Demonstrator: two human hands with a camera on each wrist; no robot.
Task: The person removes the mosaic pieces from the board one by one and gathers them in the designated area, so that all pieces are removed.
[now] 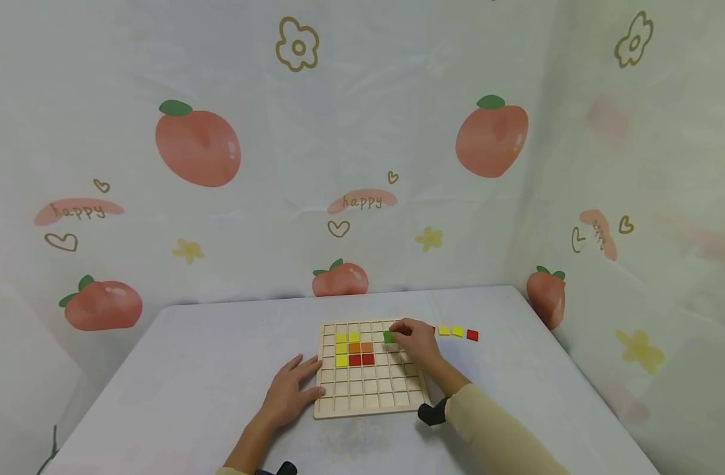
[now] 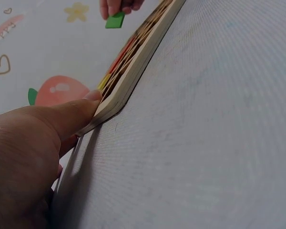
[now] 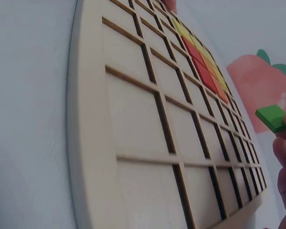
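Item: green tile [image 1: 388,337], pinched in our right hand [image 1: 418,343] fingers above the grid board's [image 1: 371,404] upper cells. Our left hand [image 1: 287,394], fingers spread, rests against the board's edge, seemingly steadying it on the table [image 1: 208,369].

Pale grey table [image 1: 190,369] against white cloth backdrop [image 1: 362,132] printed with peaches, flowers, hearts and "happy".

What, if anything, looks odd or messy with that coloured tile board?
Nothing stands out. The wooden grid board lies flat on the table. Its coloured tiles sit squarely in their cells. The right hand pinches a green tile, and the left hand rests against the board's edge.
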